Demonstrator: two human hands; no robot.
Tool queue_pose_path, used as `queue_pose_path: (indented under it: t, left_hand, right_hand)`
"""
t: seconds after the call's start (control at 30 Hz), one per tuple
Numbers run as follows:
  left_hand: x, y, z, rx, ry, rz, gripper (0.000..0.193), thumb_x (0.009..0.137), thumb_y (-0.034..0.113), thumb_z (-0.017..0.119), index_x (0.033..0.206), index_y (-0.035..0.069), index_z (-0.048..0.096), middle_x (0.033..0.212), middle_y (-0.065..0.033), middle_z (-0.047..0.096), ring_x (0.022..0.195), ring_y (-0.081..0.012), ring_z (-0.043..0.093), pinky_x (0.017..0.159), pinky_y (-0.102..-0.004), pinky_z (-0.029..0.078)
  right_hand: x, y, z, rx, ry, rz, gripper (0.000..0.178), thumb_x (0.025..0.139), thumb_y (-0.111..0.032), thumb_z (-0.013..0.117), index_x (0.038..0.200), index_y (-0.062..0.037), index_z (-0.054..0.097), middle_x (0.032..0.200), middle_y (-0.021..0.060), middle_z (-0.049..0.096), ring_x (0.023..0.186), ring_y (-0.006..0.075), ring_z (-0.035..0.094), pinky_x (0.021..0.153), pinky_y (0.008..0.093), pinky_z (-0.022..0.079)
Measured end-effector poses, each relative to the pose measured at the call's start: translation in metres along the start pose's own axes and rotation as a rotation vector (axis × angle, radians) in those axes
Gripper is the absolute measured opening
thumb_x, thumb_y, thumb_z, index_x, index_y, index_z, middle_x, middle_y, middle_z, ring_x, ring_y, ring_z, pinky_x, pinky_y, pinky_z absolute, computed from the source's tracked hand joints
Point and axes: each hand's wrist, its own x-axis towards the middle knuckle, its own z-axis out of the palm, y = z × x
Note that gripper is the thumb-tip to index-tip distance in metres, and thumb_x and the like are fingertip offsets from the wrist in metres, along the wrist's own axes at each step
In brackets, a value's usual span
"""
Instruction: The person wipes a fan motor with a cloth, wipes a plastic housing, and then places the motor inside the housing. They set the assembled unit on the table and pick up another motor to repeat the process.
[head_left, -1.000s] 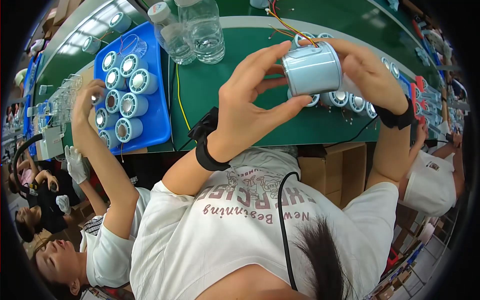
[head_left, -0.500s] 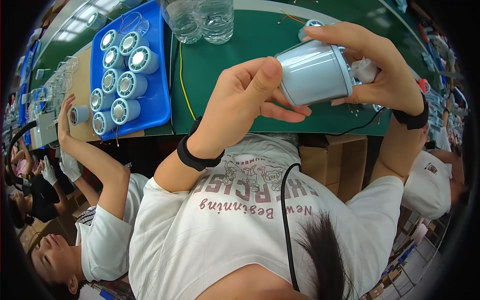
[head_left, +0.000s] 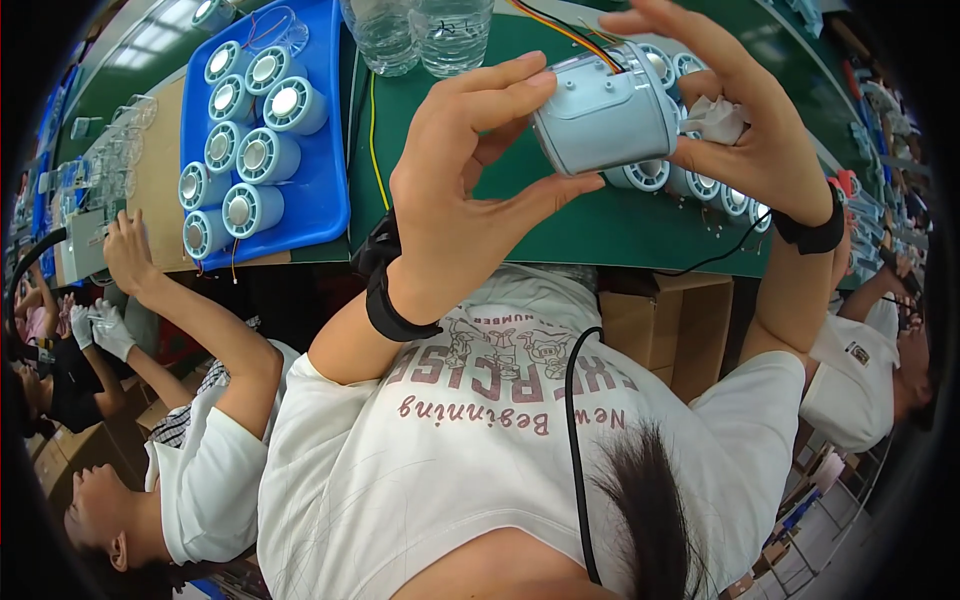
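Over the green table (head_left: 440, 140), my left hand (head_left: 460, 170) grips the left end of a light blue cylindrical housing (head_left: 605, 125), fingers above and thumb below. Red, yellow and black wires (head_left: 575, 38) come out of its top side, beside a raised panel. My right hand (head_left: 765, 130) is curled at the housing's right end, its thumb by the rim and its index finger raised. Between that thumb and the palm sits a crumpled white tissue or cloth (head_left: 715, 120). Some right fingers are hidden behind.
A blue tray (head_left: 325, 190) with several similar light blue parts (head_left: 268, 155) stands on the left. More of these parts (head_left: 645, 175) lie behind and under my right hand. Clear plastic containers (head_left: 450, 40) stand at the back. A co-worker's hand (head_left: 130, 255) is at the left.
The housing has turned in my hands, bringing its raised panel and wires into sight. My left hand has shifted its grip, thumb now underneath. The co-worker's hand at left has lowered.
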Motion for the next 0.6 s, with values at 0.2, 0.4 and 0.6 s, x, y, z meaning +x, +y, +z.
queue_pose_path:
  t: [0.2, 0.4, 0.6]
  left_hand:
    - [0.002, 0.011, -0.005, -0.229, 0.042, -0.299, 0.055, 0.079, 0.002, 0.075, 0.127, -0.004, 0.049, 0.123, -0.0195, 0.055, 0.111, -0.0274, 0.059, 0.087, -0.0399, 0.058]
    - [0.013, 0.018, -0.018, -0.874, -0.096, -0.999, 0.056, 0.098, 0.038, 0.051, 0.131, -0.007, 0.046, 0.101, -0.0235, 0.065, 0.084, -0.0259, 0.070, 0.075, -0.0342, 0.060]
    - [0.008, 0.006, -0.025, -0.914, -0.196, -1.166, 0.077, 0.099, 0.058, 0.030, 0.144, -0.004, 0.027, 0.107, -0.0293, 0.063, 0.087, -0.0330, 0.069, 0.076, -0.0381, 0.060]
  right_hand:
    - [0.023, 0.054, -0.013, -0.080, -0.047, -0.580, 0.074, 0.073, -0.016, 0.079, 0.138, -0.0047, 0.048, 0.132, 0.0142, 0.056, 0.109, 0.0255, 0.057, 0.086, 0.0332, 0.050]
    - [0.014, 0.008, 0.005, 0.088, -0.027, 0.091, 0.087, 0.064, -0.031, 0.087, 0.138, -0.0056, 0.049, 0.125, 0.0101, 0.058, 0.091, 0.0119, 0.062, 0.071, 0.0257, 0.052]
    - [0.036, 0.026, 0.000, -0.123, -0.124, -0.026, 0.072, 0.067, -0.033, 0.086, 0.128, -0.0050, 0.058, 0.111, 0.0089, 0.064, 0.090, 0.0162, 0.063, 0.075, 0.0276, 0.050]
